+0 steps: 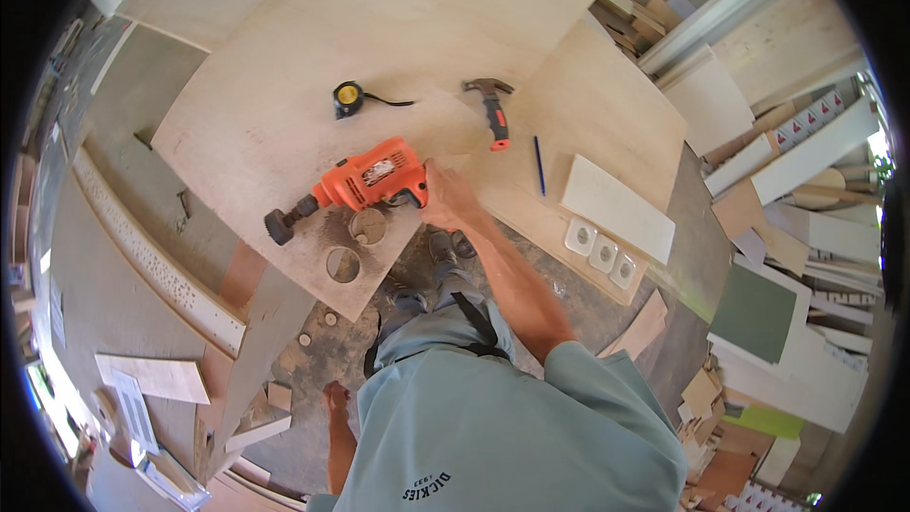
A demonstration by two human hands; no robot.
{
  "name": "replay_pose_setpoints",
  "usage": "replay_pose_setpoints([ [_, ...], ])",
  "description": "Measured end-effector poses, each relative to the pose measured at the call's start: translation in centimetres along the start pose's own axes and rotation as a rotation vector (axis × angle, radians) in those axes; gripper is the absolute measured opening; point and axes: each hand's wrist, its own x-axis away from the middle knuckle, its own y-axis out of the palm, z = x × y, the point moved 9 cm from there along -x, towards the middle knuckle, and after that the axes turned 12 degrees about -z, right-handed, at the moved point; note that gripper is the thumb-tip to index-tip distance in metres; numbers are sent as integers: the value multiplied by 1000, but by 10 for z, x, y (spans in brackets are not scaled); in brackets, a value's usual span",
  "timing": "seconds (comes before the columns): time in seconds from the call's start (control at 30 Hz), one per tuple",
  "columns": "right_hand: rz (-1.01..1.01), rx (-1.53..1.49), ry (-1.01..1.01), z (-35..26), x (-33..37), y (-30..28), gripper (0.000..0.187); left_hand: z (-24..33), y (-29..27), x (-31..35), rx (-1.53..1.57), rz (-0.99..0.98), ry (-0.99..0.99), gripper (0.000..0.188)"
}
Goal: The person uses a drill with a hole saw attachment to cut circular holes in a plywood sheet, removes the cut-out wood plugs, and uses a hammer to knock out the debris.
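My right hand (447,195) is wrapped round the grip of an orange power drill (374,175) over the pale wooden board. A dark hole saw (278,226) is fitted in its chuck, pointing to the left. Beside the drill the board has two round cuts, one a hole (342,265) near the corner and the other a circle (368,227) just under the drill body. Dark dust lies around them. My left hand (336,396) hangs low at my side, away from the board, with its fingers curled and nothing visible in them.
On the boards lie a tape measure (349,98), a claw hammer (492,114), a blue pencil (539,165), a white panel (616,209) and three white sockets (602,253). Stacked offcuts (796,228) crowd the right. A grey workbench (114,246) with a perforated strip stands left.
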Motion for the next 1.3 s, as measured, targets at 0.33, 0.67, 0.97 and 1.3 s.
replay_pose_setpoints([
  [0.33, 10, -684, -55, 11, 54, 21, 35, 135, 10, -8, 78, 2, 347, 44],
  [0.67, -190, -1142, -81, 27, 122, 80, 36, 21, 24, 68, -55, 405, 49, 50],
  [0.97, -457, -1209, -231, -76, 164, 129, 40, -39, -3, 162, 451, 677, 278, 40],
  [1.3, -562, -1162, -337, -248, 165, 256, 28, 17, -135, 187, 577, 835, 511, 36],
])
